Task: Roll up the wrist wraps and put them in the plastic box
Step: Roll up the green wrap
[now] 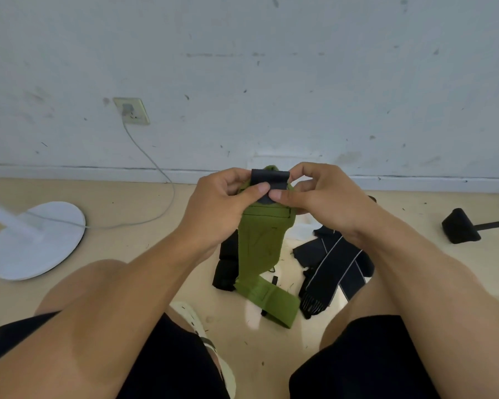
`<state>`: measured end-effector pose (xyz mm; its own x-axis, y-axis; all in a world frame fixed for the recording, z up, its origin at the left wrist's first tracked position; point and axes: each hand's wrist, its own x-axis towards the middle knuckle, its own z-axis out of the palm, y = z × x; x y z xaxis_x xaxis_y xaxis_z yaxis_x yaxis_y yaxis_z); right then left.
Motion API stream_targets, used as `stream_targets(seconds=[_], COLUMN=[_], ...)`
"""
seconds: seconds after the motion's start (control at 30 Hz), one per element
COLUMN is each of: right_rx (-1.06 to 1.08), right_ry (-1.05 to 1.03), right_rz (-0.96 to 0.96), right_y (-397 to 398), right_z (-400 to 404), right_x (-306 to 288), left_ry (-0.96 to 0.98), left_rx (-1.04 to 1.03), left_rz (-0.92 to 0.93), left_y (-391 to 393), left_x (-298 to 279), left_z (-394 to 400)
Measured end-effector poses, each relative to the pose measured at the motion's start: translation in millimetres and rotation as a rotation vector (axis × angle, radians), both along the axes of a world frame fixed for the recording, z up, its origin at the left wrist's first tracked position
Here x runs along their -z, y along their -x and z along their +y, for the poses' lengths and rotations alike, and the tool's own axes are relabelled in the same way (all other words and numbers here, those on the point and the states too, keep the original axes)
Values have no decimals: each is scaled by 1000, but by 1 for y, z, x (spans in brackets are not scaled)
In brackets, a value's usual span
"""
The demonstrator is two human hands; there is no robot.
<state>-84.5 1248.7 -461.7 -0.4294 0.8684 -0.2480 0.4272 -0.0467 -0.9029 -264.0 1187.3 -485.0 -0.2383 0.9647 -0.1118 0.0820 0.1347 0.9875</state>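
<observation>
A plain room, most likely in a home: a scuffed pale wall [271,67] with a baseboard fills the upper frame, a wall socket [131,110] at upper left feeds a white cable [153,159], and a white round stand base [35,240] rests on the beige floor [127,197] at left.

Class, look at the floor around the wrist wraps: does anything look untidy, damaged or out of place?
Yes. The black striped wraps lie crossed in a loose heap with a frayed end, and small dark bits litter the floor around them. The plastic box is not clearly visible.
</observation>
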Motion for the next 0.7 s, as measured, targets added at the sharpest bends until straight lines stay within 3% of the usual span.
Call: stream_targets(seconds=[0.3, 0.5, 0.7], right_rx=[27, 89, 61], right_ry=[-166, -168, -202], right_rz=[134, 203, 217], right_y=[6, 3, -1], right_z=[0, 2, 5], right_x=[6, 6, 8], left_ry=[36, 123, 154], left_rx=[44, 120, 58], left_rz=[3, -202, -359], left_y=[2, -3, -2], left_x=[5, 3, 3], left_z=[3, 4, 4])
